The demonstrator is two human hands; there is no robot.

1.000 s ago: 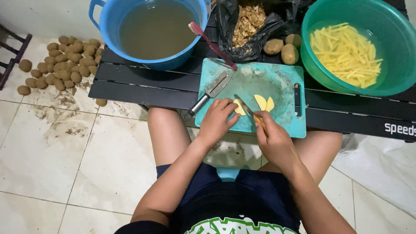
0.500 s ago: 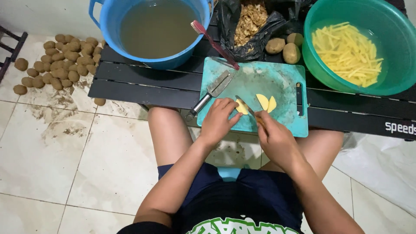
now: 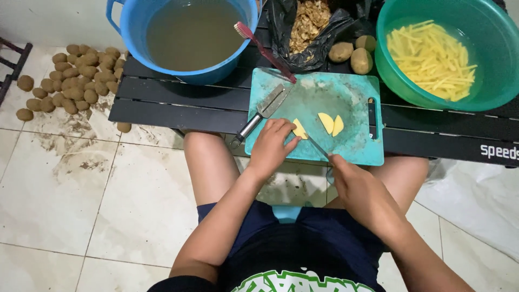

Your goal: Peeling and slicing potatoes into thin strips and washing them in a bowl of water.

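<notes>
Left hand (image 3: 272, 143) pins a potato piece (image 3: 299, 130); right hand (image 3: 359, 186) grips the knife (image 3: 319, 147), seemingly mid-cut. Green basin (image 3: 394, 81) holds plenty of sticks (image 3: 432, 59); many unpeeled potatoes (image 3: 75, 75) left.

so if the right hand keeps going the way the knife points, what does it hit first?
Probably the potato piece under the left hand; the right hand aims its knife there, though depth is unclear.

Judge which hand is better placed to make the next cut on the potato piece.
Right, probably. The right hand holds the knife, its blade angled toward the potato piece on the cutting board. The left hand is pinning that piece down.
</notes>
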